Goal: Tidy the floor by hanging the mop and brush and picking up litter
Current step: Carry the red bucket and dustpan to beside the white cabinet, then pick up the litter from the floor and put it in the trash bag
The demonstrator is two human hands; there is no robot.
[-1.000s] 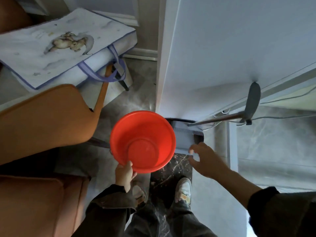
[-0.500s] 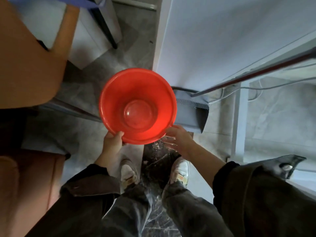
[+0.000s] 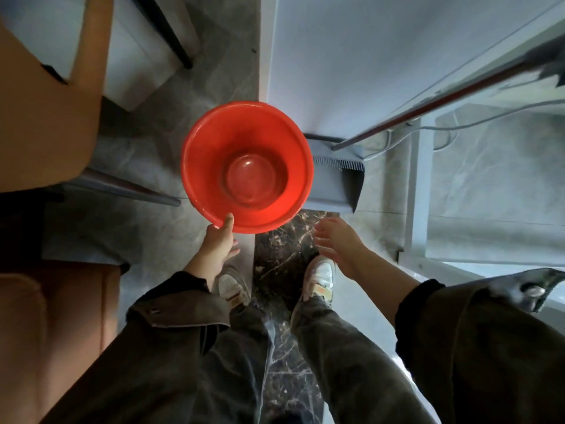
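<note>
Head view, looking straight down: my left hand (image 3: 218, 243) pinches the near rim of a glossy red plastic basin (image 3: 247, 166), thumb inside. My right hand (image 3: 336, 240) hangs empty, fingers spread and relaxed, above the dark veined stone threshold (image 3: 275, 255). Just ahead of it, on the floor against the white wall (image 3: 351, 56), sits a grey plastic dustpan (image 3: 331, 185) with a comb edge. Its slim metal handle (image 3: 428, 108) slants up and away to the right, nearer my right hand.

A single head-worn wide-angle camera looks almost straight down at the floor (image 3: 220, 71), close above a red basin (image 3: 247, 166); shoes (image 3: 321, 272) toward 6 o'clock.
</note>
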